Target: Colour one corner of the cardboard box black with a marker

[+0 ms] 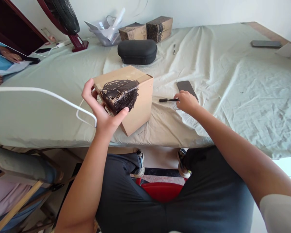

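Note:
A brown cardboard box [140, 103] stands tilted at the table's front edge. Dense black scribbling [123, 92] covers one corner of it, across several faces. My left hand [104, 110] grips the box at that corner, thumb on the near face and fingers over the far side, partly hidden. Off to the right, my right hand [186, 102] is closed on a slim black marker pen [163, 100], whose thicker end points left, apart from the box. Just behind that hand lies a dark phone [186, 86], flat on the cloth.
Behind the box sit a black zip case [137, 51], two scribbled boxes [133, 33] and a plastic basket [108, 34]. A fan [80, 43] stands back left. A white cable [43, 91] crosses near my left wrist. Another person's hand [12, 55] holds papers at far left.

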Action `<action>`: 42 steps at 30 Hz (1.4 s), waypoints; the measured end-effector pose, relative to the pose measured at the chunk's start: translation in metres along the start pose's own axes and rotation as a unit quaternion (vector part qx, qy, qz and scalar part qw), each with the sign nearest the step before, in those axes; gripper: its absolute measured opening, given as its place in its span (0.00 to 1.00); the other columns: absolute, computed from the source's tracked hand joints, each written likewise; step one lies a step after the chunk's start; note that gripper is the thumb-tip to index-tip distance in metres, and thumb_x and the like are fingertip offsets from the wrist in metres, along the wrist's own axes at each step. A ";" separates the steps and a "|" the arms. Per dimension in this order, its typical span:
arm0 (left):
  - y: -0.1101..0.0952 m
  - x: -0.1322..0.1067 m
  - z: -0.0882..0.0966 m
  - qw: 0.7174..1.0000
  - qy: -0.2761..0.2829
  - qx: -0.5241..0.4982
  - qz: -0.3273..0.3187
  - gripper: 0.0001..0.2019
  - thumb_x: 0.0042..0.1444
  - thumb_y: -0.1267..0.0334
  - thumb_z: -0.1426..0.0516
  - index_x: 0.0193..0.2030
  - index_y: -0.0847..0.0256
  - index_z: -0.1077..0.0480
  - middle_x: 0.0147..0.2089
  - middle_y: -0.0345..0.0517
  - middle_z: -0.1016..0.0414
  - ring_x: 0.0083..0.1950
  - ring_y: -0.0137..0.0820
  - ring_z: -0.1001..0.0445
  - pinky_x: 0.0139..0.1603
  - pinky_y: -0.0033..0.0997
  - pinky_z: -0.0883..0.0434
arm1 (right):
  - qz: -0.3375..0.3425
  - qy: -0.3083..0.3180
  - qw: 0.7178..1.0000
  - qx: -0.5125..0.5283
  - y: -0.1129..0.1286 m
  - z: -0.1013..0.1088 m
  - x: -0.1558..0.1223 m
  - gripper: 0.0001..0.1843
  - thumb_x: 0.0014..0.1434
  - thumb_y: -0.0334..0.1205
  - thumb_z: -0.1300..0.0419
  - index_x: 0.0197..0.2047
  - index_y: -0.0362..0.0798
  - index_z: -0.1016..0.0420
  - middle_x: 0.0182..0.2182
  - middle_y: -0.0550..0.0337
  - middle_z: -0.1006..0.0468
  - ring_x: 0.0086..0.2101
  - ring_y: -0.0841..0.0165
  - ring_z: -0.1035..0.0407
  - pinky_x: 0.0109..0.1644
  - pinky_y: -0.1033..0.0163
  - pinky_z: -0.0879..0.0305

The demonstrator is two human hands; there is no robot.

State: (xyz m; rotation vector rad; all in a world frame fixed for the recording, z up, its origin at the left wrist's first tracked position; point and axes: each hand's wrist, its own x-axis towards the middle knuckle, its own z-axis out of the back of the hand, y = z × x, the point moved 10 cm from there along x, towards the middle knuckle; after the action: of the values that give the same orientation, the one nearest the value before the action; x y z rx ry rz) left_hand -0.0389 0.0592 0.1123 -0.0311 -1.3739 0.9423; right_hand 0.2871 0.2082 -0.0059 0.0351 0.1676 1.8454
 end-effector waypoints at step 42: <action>-0.003 -0.003 -0.004 0.998 0.003 -0.036 0.043 0.57 0.43 0.36 0.27 0.75 0.43 0.49 0.78 0.53 0.53 0.82 0.60 0.48 0.76 0.69 0.32 | 0.048 -0.067 0.996 -0.021 0.061 -0.031 0.012 0.32 0.72 0.63 0.49 0.39 0.45 0.16 0.43 0.42 0.14 0.43 0.51 0.22 0.39 0.55 0.45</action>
State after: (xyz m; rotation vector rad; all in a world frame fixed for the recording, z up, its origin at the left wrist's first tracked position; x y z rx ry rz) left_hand -0.0336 0.0574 0.1110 -0.1490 -1.4103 0.9633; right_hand 0.2223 0.2008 -0.0293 0.1393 0.0332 1.9356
